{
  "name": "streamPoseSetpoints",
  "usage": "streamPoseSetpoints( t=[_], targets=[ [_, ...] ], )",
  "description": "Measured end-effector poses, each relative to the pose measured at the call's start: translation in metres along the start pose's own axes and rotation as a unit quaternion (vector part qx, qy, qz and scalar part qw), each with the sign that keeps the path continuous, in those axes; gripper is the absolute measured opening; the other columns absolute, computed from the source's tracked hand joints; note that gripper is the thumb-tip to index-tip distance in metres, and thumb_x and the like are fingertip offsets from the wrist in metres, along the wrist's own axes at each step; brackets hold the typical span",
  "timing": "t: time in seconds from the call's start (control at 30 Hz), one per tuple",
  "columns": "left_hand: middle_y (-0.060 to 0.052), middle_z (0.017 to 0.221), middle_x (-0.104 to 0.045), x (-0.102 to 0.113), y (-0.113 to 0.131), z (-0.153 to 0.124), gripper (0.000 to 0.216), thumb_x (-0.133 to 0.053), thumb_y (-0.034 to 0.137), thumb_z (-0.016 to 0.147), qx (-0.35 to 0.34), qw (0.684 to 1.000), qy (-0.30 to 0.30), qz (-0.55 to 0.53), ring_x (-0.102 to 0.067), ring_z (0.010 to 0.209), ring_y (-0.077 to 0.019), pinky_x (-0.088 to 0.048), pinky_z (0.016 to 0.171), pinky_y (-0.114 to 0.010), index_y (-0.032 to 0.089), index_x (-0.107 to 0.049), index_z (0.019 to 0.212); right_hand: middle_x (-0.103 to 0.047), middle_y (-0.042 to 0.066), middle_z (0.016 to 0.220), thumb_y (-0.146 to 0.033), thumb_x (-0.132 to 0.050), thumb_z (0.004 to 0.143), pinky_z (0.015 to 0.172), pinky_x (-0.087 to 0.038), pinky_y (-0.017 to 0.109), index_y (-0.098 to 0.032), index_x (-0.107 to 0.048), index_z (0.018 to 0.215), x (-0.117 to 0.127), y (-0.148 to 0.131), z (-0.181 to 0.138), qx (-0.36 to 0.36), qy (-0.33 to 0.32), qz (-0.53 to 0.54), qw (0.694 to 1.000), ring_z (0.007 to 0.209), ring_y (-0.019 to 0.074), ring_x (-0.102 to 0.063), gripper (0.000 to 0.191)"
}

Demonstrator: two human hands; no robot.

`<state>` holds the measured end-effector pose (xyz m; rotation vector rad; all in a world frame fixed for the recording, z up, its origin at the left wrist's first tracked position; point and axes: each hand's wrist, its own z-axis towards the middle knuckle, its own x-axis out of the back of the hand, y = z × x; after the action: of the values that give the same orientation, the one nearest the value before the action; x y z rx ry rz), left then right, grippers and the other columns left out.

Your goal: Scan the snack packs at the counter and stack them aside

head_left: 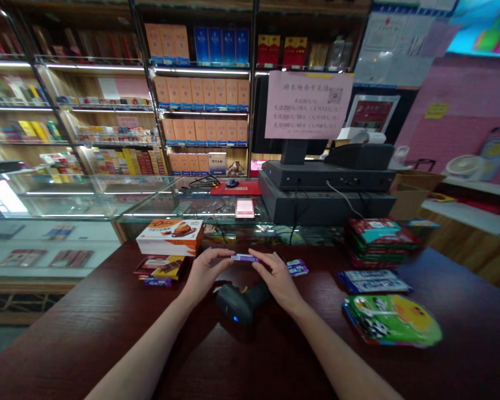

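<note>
Grasping a small, slim purple-and-white packet (245,258) at both ends, pinched level between thumb and fingertips of the bare left grip (206,272) on one side and of the bare right grip (278,278) on the other. Holding it above a dark reddish-brown wooden desk (191,361), just beyond a black handheld barcode scanner (235,304) with a lit blue light. Cannot tell whether touching the scanner's handle with the right grip, seen running close beneath it.

Near the left grip, a white-and-orange cardboard box (170,237), and in front of it a flat yellow packet (170,268) overlapping a dark red one, with a small purple packet (158,281) at the near edge. Just beyond the right grip, a purple-and-white wrapper (299,268), partly hidden. Farther right, from back to front: a stack of glossy dark red and green packets (379,236), long blue-and-white packets (375,281) lying flat, and a shiny green-and-yellow bag (394,319) printed with a panda. Behind, a dark grey cash register (325,194).
</note>
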<state>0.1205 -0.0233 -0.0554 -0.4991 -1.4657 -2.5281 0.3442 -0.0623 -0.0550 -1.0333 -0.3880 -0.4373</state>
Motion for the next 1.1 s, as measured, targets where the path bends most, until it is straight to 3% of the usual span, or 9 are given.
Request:
streamPoseSetpoints(
  t=[0.1,0.2,0.3,0.37,0.47,0.7,0.87,1.1],
  targets=[
    [-0.002,0.101,-0.077,0.005,-0.005,0.002,0.018,-0.069,0.041,0.084,-0.038,0.997,0.038,0.060,-0.066,0.109,-0.0248,-0.043,0.108,-0.048,0.029,-0.077,0.094,-0.064,0.005,0.137,-0.031,-0.055,0.093,0.116,-0.031,0.052,-0.031,-0.055,0.140,0.003,0.002,-0.001,0.012,-0.001,-0.009,1.000,0.124,0.0242,-0.057,0.047],
    [-0.003,0.101,-0.076,0.010,-0.010,0.003,0.017,-0.069,0.041,0.085,-0.059,0.989,0.083,0.105,-0.065,0.112,-0.0251,-0.043,0.108,-0.049,0.030,-0.077,0.094,-0.062,0.005,0.139,-0.032,-0.054,0.094,0.118,-0.028,0.054,-0.031,-0.053,0.142,0.014,0.002,-0.006,0.026,-0.032,-0.031,0.999,0.129,0.0239,-0.054,0.048],
    [-0.004,0.101,-0.073,0.013,-0.010,0.002,0.018,-0.068,0.043,0.086,-0.081,0.981,0.110,0.135,-0.066,0.107,-0.0235,-0.049,0.101,-0.045,0.030,-0.078,0.095,-0.063,0.005,0.138,-0.039,-0.060,0.093,0.123,-0.015,0.058,-0.032,-0.049,0.144,0.029,0.000,-0.014,0.047,-0.138,-0.065,0.987,0.133,0.0234,-0.052,0.053],
    [-0.004,0.101,-0.071,0.013,-0.009,0.000,0.020,-0.067,0.044,0.087,-0.096,0.979,0.119,0.136,-0.066,0.103,-0.0214,-0.053,0.095,-0.040,0.030,-0.078,0.097,-0.056,0.007,0.146,-0.048,-0.072,0.083,0.123,-0.009,0.060,-0.031,-0.045,0.148,0.037,-0.003,-0.019,0.058,-0.212,-0.097,0.971,0.139,0.0271,-0.046,0.072],
    [-0.004,0.101,-0.070,0.012,-0.007,-0.001,0.021,-0.066,0.043,0.088,-0.112,0.977,0.125,0.128,-0.067,0.102,-0.0195,-0.056,0.092,-0.035,0.029,-0.077,0.099,-0.048,0.012,0.153,-0.049,-0.082,0.070,0.123,-0.005,0.062,-0.027,-0.041,0.151,0.039,-0.007,-0.023,0.063,-0.268,-0.142,0.951,0.144,0.0316,-0.038,0.093],
    [-0.003,0.101,-0.071,0.012,-0.010,-0.003,0.019,-0.066,0.041,0.089,-0.113,0.977,0.117,0.140,-0.068,0.100,-0.0187,-0.057,0.092,-0.034,0.028,-0.077,0.099,-0.059,0.008,0.141,-0.027,-0.067,0.083,0.123,-0.003,0.060,-0.027,-0.046,0.147,0.020,-0.010,-0.027,0.103,-0.264,-0.174,0.943,0.133,0.0248,-0.050,0.068],
    [-0.003,0.099,-0.073,0.009,-0.015,-0.004,0.018,-0.066,0.038,0.090,-0.125,0.976,0.103,0.142,-0.069,0.098,-0.0184,-0.058,0.090,-0.034,0.027,-0.076,0.100,-0.067,0.004,0.123,-0.026,-0.064,0.085,0.124,-0.006,0.056,-0.030,-0.050,0.143,0.019,-0.009,-0.029,0.118,-0.265,-0.183,0.939,0.120,0.0212,-0.058,0.060],
    [-0.004,0.102,-0.072,0.012,-0.016,-0.004,0.018,-0.064,0.037,0.091,-0.149,0.964,0.136,0.172,-0.067,0.103,-0.0198,-0.056,0.093,-0.035,0.025,-0.074,0.101,-0.066,0.006,0.125,-0.033,-0.066,0.088,0.123,-0.008,0.059,-0.026,-0.051,0.142,0.033,-0.006,-0.026,0.098,-0.229,-0.188,0.950,0.119,0.0225,-0.059,0.057]
  ],
)
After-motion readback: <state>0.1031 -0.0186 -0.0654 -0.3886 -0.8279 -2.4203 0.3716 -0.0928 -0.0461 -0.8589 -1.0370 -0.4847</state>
